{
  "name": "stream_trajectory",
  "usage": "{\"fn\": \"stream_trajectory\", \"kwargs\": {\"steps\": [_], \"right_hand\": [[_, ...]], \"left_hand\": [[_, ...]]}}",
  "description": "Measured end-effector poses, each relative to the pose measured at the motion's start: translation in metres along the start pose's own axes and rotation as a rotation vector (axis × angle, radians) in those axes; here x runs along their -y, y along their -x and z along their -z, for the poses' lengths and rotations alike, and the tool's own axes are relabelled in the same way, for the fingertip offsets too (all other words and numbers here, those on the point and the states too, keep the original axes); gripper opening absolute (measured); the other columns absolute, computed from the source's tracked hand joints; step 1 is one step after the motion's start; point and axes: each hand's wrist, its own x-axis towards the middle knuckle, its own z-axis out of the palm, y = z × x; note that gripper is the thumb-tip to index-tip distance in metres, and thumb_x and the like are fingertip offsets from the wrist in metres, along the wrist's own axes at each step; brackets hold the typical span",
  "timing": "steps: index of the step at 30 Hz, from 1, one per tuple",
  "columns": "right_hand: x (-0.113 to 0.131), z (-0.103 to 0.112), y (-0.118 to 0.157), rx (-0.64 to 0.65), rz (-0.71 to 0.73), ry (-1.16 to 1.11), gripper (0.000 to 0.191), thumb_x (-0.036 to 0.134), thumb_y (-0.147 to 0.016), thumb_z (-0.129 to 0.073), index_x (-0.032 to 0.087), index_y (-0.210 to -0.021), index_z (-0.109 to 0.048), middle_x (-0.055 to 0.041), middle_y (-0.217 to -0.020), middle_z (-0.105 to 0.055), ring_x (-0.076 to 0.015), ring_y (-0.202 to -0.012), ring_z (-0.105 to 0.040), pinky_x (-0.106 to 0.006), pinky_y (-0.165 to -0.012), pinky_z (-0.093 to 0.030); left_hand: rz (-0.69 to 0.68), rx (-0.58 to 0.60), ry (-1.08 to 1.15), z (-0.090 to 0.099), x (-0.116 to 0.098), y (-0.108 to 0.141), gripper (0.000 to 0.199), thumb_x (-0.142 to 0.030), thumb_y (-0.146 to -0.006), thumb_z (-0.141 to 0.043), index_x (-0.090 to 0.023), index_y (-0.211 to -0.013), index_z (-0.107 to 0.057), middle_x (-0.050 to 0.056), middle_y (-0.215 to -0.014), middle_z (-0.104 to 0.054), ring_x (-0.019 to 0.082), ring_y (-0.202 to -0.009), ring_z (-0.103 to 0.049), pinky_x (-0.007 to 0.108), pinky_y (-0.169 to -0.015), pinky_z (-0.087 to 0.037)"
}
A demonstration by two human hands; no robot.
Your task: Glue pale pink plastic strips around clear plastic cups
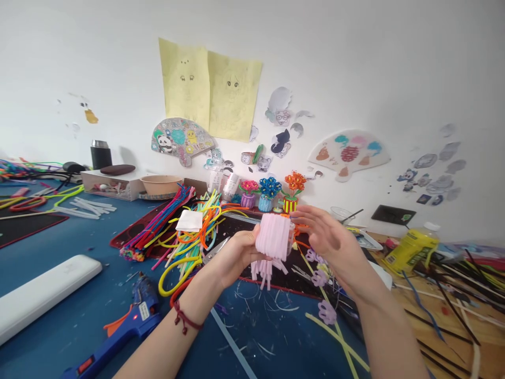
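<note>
A pale pink piece made of side-by-side fuzzy strips [273, 236] is held up near the middle of the view. My left hand [236, 255] has its fingers and thumb round the left side of this piece. Shorter pink strips [268, 271] hang below it. Just to the right, my right hand [329, 239] is raised with its fingers spread and nothing seen in them. Lilac looped flowers [326, 311] on a pale green stem lie below my right hand.
A blue glue gun [138, 321] and a white long case [47, 295] lie at the left. Bundles of coloured pipe cleaners [158, 223] are behind my left hand. Small potted flowers [270, 193] stand by the wall, a yellow bottle [412, 248] at the right.
</note>
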Motion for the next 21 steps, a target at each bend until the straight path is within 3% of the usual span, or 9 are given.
{"fn": "stream_trajectory", "kwargs": {"steps": [2, 5, 8, 13, 15, 18, 21], "right_hand": [[-0.002, -0.002, 0.000, -0.039, -0.007, 0.055, 0.040, 0.048, -0.082, -0.073, 0.030, -0.115, -0.062, -0.0047, -0.121, -0.065, -0.0226, -0.114, -0.060, -0.036, -0.099, -0.047], [-0.007, -0.007, -0.001, 0.002, -0.054, 0.150, 0.041, 0.048, -0.081, -0.074, 0.027, -0.114, -0.063, -0.0066, -0.125, -0.064, -0.0255, -0.113, -0.060, -0.041, -0.099, -0.047], [-0.012, -0.008, -0.001, 0.065, -0.083, 0.185, 0.053, 0.050, -0.077, -0.077, 0.027, -0.122, -0.060, -0.0081, -0.130, -0.062, -0.0290, -0.118, -0.058, -0.046, -0.103, -0.044], [-0.022, -0.011, 0.003, 0.194, -0.028, 0.080, 0.088, 0.051, -0.067, -0.085, 0.032, -0.142, -0.043, -0.0057, -0.146, -0.050, -0.0298, -0.134, -0.045, -0.045, -0.113, -0.036], [-0.027, -0.017, 0.006, 0.137, -0.037, 0.093, 0.091, 0.043, -0.069, -0.085, 0.033, -0.145, -0.038, -0.0058, -0.147, -0.048, -0.0284, -0.135, -0.045, -0.044, -0.113, -0.037], [-0.032, -0.027, 0.008, -0.015, -0.068, 0.076, 0.074, 0.034, -0.077, -0.078, 0.030, -0.142, -0.042, -0.0077, -0.138, -0.055, -0.0253, -0.119, -0.059, -0.041, -0.102, -0.049], [-0.033, -0.032, 0.009, -0.125, -0.081, -0.026, 0.064, 0.032, -0.079, -0.074, 0.029, -0.136, -0.046, -0.0068, -0.120, -0.063, -0.0194, -0.091, -0.067, -0.033, -0.079, -0.059]], "left_hand": [[0.009, 0.003, 0.002, 0.001, 0.001, -0.001, 0.026, -0.032, -0.065, -0.079, -0.011, -0.077, -0.071, 0.005, -0.075, -0.067, 0.016, -0.070, -0.061, 0.033, -0.077, -0.051], [0.018, -0.002, 0.002, 0.002, 0.003, -0.001, 0.026, -0.033, -0.064, -0.080, -0.010, -0.074, -0.071, 0.004, -0.072, -0.067, 0.015, -0.067, -0.062, 0.029, -0.071, -0.052], [0.037, -0.010, -0.007, 0.001, 0.002, 0.000, 0.028, -0.034, -0.066, -0.079, -0.010, -0.080, -0.073, 0.006, -0.075, -0.071, 0.015, -0.068, -0.065, 0.027, -0.069, -0.053], [0.166, -0.049, -0.023, -0.008, -0.004, 0.003, 0.045, -0.050, -0.088, -0.059, -0.009, -0.099, -0.073, 0.013, -0.085, -0.076, 0.018, -0.072, -0.072, 0.028, -0.074, -0.056], [0.245, -0.096, -0.047, -0.013, -0.004, 0.004, 0.055, -0.057, -0.092, -0.048, -0.009, -0.094, -0.074, 0.012, -0.084, -0.076, 0.015, -0.069, -0.072, 0.025, -0.071, -0.056], [0.305, -0.103, -0.163, -0.016, -0.004, 0.005, 0.067, -0.064, -0.093, -0.039, -0.008, -0.083, -0.074, 0.013, -0.075, -0.075, 0.014, -0.063, -0.070, 0.023, -0.066, -0.055], [0.096, -0.177, -0.515, -0.015, -0.004, 0.008, 0.066, -0.063, -0.092, -0.039, -0.008, -0.078, -0.072, 0.015, -0.072, -0.073, 0.019, -0.063, -0.069, 0.030, -0.064, -0.056]]}}
